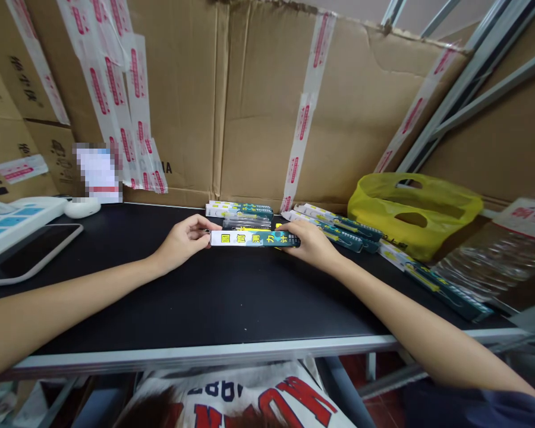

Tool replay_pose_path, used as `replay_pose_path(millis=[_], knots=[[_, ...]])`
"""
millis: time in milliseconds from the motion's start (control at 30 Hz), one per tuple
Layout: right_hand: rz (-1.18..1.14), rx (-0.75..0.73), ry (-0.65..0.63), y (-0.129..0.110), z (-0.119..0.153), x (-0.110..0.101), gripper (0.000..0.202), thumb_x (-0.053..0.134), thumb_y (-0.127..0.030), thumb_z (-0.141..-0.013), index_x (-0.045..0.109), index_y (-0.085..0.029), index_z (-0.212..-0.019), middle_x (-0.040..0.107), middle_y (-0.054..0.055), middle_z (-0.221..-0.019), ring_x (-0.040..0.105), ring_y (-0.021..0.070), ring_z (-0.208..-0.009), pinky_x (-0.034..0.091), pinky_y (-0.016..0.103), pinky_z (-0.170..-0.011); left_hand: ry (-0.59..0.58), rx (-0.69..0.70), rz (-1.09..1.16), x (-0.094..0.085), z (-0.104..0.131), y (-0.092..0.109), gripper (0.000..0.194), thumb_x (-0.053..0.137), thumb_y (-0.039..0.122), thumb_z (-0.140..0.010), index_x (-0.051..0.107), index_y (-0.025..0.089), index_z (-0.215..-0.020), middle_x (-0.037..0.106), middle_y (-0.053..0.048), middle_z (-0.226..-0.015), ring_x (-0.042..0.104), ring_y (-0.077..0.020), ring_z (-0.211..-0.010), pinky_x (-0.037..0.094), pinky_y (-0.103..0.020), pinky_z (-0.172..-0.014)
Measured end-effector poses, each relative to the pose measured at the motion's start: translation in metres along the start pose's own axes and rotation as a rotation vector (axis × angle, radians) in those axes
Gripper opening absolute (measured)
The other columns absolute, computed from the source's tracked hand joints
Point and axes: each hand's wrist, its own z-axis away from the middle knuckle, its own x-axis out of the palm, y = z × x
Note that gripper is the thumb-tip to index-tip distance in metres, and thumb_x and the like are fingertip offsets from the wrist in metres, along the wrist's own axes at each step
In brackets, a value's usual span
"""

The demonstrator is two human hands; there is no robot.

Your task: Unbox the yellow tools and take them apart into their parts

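A long narrow spring scale box (255, 239), white at one end and dark teal at the other with yellow Chinese lettering, is held level above the black tabletop. My left hand (185, 241) pinches its white left end between thumb and fingers. Around the dark right end, my right hand (312, 242) is closed, with some fingers hidden behind the box. Just behind it are clear plastic tubes (247, 222) with yellow parts, partly covered by the box. Farther back lie similar boxes (241, 209), and more boxes (339, 229) lie beyond my right hand.
On the right are another long box (437, 282), a yellow plastic bag (414, 208) and a clear plastic package (503, 255). A phone (31, 252), a white power strip (24, 217) and a white rounded object (82, 208) sit left. Taped cardboard (258, 107) walls the back.
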Motion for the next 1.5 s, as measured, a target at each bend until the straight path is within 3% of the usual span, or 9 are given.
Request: replay_pose_path(millis=[233, 500, 667, 767, 1000, 1133, 1267, 1400, 1500], knots=[[-0.013, -0.019, -0.024, 0.003, -0.001, 0.002, 0.028, 0.064, -0.026, -0.079, 0.061, -0.021, -0.107, 0.066, 0.010, -0.099, 0.058, 0.0274, -0.092, 0.046, 0.042, -0.081, 0.036, -0.026, 0.016, 0.000, -0.001, 0.001, 0.022, 0.066, 0.024, -0.068, 0.050, 0.017, -0.081, 0.070, -0.009, -0.099, 0.068, -0.0202, -0.085, 0.058, -0.031, -0.065], [-0.150, 0.022, -0.027, 0.007, 0.001, 0.006, 0.033, 0.065, -0.032, -0.079, 0.061, -0.023, -0.111, 0.065, 0.008, -0.096, 0.058, 0.0262, -0.094, 0.046, 0.040, -0.084, 0.007, 0.073, 0.016, 0.001, 0.002, 0.002, 0.018, 0.060, 0.021, -0.074, 0.050, 0.017, -0.088, 0.066, -0.008, -0.105, 0.066, -0.0192, -0.089, 0.060, -0.031, -0.070], [-0.149, 0.083, 0.033, 0.008, 0.001, 0.004, 0.035, 0.063, -0.033, -0.082, 0.060, -0.023, -0.115, 0.064, 0.009, -0.105, 0.057, 0.0272, -0.099, 0.045, 0.042, -0.087, 0.061, 0.247, -0.206, 0.002, 0.010, 0.009, 0.010, 0.053, 0.018, -0.082, 0.057, 0.017, -0.091, 0.054, -0.008, -0.123, 0.062, -0.0180, -0.096, 0.060, -0.028, -0.072], [-0.148, 0.099, 0.063, 0.007, 0.001, 0.004, 0.035, 0.062, -0.034, -0.082, 0.059, -0.022, -0.115, 0.063, 0.009, -0.105, 0.056, 0.0274, -0.101, 0.045, 0.043, -0.088, 0.098, 0.322, -0.339, 0.001, 0.013, 0.013, 0.017, 0.051, 0.018, -0.083, 0.062, 0.019, -0.097, 0.052, -0.008, -0.124, 0.059, -0.0198, -0.104, 0.059, -0.027, -0.073], [-0.152, 0.094, 0.055, 0.004, 0.001, 0.004, 0.033, 0.065, -0.029, -0.080, 0.060, -0.022, -0.113, 0.064, 0.008, -0.103, 0.057, 0.0269, -0.099, 0.046, 0.041, -0.087, 0.123, 0.287, -0.394, -0.002, 0.011, 0.012, 0.029, 0.052, 0.027, -0.087, 0.062, 0.022, -0.113, 0.053, -0.007, -0.123, 0.058, -0.0197, -0.102, 0.058, -0.025, -0.068], [-0.138, 0.066, 0.041, 0.004, 0.000, 0.003, 0.032, 0.064, -0.025, -0.080, 0.060, -0.023, -0.112, 0.064, 0.008, -0.101, 0.055, 0.0273, -0.100, 0.045, 0.042, -0.087, 0.114, 0.227, -0.354, -0.004, 0.008, 0.009, 0.025, 0.049, 0.037, -0.089, 0.067, 0.018, -0.092, 0.056, -0.007, -0.117, 0.058, -0.0198, -0.097, 0.057, -0.026, -0.065], [-0.122, 0.050, 0.027, 0.004, 0.000, 0.004, 0.031, 0.063, -0.025, -0.081, 0.060, -0.024, -0.112, 0.064, 0.008, -0.101, 0.055, 0.0281, -0.101, 0.044, 0.043, -0.088, 0.064, 0.186, -0.350, -0.004, 0.007, 0.006, 0.030, 0.055, 0.041, -0.086, 0.062, 0.016, -0.070, 0.058, -0.007, -0.113, 0.059, -0.0177, -0.088, 0.056, -0.025, -0.061], [-0.122, 0.073, 0.029, 0.004, 0.001, 0.004, 0.031, 0.064, -0.025, -0.080, 0.060, -0.023, -0.110, 0.064, 0.008, -0.102, 0.056, 0.0276, -0.100, 0.045, 0.042, -0.088, 0.061, 0.207, -0.337, -0.004, 0.006, 0.002, 0.023, 0.059, 0.039, -0.084, 0.066, 0.018, -0.091, 0.057, -0.007, -0.115, 0.059, -0.0162, -0.084, 0.057, -0.026, -0.060], [-0.128, 0.076, 0.034, 0.003, 0.001, 0.004, 0.031, 0.065, -0.025, -0.079, 0.060, -0.022, -0.109, 0.065, 0.008, -0.102, 0.057, 0.0270, -0.099, 0.045, 0.041, -0.087, 0.101, 0.221, -0.322, -0.004, 0.005, 0.001, 0.030, 0.058, 0.038, -0.084, 0.064, 0.020, -0.108, 0.057, -0.007, -0.116, 0.059, -0.0166, -0.086, 0.057, -0.026, -0.061]])
